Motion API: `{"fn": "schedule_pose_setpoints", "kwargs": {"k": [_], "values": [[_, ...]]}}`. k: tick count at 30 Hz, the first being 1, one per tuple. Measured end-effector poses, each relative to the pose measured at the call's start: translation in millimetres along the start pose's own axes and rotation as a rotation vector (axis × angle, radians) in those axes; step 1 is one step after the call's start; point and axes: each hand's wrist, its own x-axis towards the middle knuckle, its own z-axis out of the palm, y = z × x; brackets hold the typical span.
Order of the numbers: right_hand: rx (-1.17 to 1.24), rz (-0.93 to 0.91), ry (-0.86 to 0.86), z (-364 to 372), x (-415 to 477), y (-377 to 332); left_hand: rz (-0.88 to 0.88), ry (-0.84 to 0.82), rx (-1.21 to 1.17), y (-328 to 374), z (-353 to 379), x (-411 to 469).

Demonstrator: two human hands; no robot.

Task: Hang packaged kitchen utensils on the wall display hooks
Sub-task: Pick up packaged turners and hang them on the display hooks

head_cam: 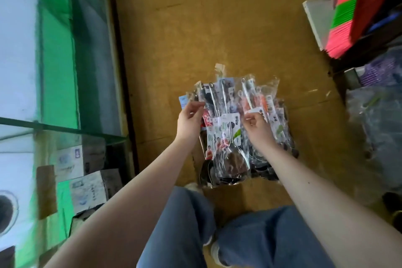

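Observation:
A pile of packaged kitchen utensils (230,128), steel ladles and spatulas in clear plastic sleeves with printed cards, lies on the cardboard-covered floor (217,28) in front of my knees. My left hand (190,121) pinches the packets on the pile's left side, fingers curled at their upper edge. On the right side, my right hand (257,128) pinches the card of an orange-handled packet (250,102). No wall hooks are in view.
A glass display case (54,72) with green shelving and boxed goods (87,183) runs along the left. At the right stand a stack of red and green items (348,19) and plastic-wrapped goods (378,119). My jeans-clad legs fill the bottom.

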Motion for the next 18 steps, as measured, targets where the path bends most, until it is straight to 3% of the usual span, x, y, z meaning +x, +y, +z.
{"fn": "schedule_pose_setpoints", "kwargs": {"k": [4, 11, 18], "values": [[-0.040, -0.022, 0.013, 36.3, 60.2, 52.9, 0.002, 0.003, 0.020, -61.1, 25.9, 49.1], [-0.264, -0.145, 0.235, 79.0, 135.4, 98.6, 0.042, 0.002, 0.156, -134.0, 68.3, 124.0], [-0.349, -0.114, 0.397, 86.6, 144.6, 105.5, 0.137, 0.138, 0.234, -129.4, 83.5, 144.4]]}}
